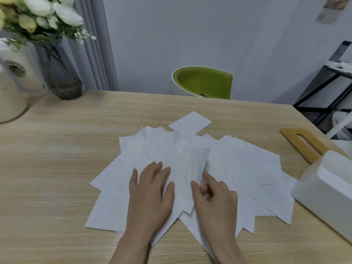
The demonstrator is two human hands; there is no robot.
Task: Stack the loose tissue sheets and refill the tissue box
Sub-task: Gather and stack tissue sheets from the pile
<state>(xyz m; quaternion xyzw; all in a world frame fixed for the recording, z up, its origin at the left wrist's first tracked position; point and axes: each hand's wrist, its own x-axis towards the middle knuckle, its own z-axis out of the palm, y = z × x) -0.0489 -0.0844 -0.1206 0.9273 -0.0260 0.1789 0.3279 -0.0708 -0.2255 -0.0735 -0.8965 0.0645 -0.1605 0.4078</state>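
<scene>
At the bottom centre of the frame the left hand [152,189] lies flat on the spread of loose tissue sheets [238,164], its fingers straight and slightly fanned, pressing the paper to the wooden table [57,168]. Just right of it the right hand [215,195] pinches the lower edge of one lifted tissue sheet [192,164] between thumb and curled fingers, the forefinger pointing up behind the sheet, which stands partly raised off the pile. The sheets lie overlapped in a loose fan across the middle of the table, corners pointing in many directions; one small square sheet [190,122] lies at the far tip of the pile.

At the right edge sits the white tissue box [327,189], open at the top. Just beyond it, touching or nearly so, lies its wooden lid [302,143] with a long slot.

In the upper left stand a dark glass vase [59,73] of white flowers [49,12] and a cream appliance [15,82]. Beyond the far table edge is a green chair [203,81], and at the upper right a black metal rack [323,88].
</scene>
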